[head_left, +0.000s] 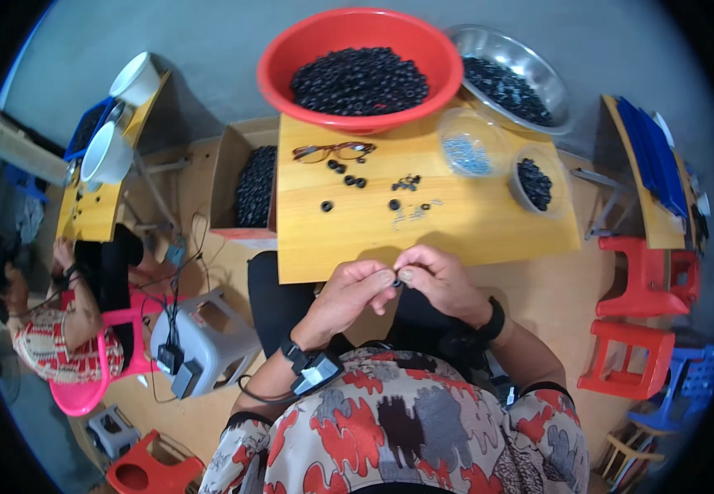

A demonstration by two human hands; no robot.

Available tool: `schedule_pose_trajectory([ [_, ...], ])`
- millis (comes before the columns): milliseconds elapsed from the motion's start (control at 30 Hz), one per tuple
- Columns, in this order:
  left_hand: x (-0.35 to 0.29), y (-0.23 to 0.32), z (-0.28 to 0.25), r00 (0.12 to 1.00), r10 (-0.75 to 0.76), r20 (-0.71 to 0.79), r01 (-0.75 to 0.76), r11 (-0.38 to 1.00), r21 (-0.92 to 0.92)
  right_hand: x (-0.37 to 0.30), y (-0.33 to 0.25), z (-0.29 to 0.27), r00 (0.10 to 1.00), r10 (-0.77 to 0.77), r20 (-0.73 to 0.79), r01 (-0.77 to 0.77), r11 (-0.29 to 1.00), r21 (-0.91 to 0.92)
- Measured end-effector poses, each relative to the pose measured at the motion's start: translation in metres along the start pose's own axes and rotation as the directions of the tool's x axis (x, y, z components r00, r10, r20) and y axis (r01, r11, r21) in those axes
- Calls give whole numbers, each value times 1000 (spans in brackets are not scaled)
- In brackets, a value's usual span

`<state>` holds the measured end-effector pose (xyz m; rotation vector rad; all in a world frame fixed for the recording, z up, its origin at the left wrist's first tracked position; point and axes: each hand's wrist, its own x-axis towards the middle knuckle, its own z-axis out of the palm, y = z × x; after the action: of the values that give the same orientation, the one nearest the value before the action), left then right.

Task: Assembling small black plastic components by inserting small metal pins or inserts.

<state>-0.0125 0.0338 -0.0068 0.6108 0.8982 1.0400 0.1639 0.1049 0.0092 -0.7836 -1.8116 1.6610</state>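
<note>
Just past the near edge of the wooden table (316, 262), my left hand (347, 298) and my right hand (441, 284) meet, fingertips pinched together. Between them sits a small black ring-shaped part (396, 282), mostly covered by thumbs and fingers. Whether the right fingertips also hold a smaller piece cannot be made out. On the tabletop ahead lie a loose black ring (394, 204), another black ring (326, 207) further left, a little pile of small black pieces (407, 182) and scattered tiny silvery pieces (414, 214).
A red basin (270, 78) and a metal bowl (558, 86) of black parts stand at the back. Nearer are a clear tub (447, 123) with bluish pieces, another tub (521, 198) and glasses (332, 151). A cardboard box (223, 177) stands left; a person (69, 329) sits beyond.
</note>
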Motion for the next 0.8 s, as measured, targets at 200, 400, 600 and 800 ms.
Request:
schedule_pose_trajectory([
  [200,6,-6,6,1000,9,19,-10,999,48,-12,11,-3,990,139,-17,-136,982,135],
  [400,9,-13,1,999,-47,25,46,998,44,-10,9,-47,941,-69,-332,-10,973,-230],
  [600,2,-13,-3,998,-65,28,65,998,-12,-2,0,-144,741,-452,-496,-67,685,-725],
  [800,3,-12,-10,998,-67,1,67,995,-78,13,-5,-153,679,-558,-476,-102,571,-815],
])
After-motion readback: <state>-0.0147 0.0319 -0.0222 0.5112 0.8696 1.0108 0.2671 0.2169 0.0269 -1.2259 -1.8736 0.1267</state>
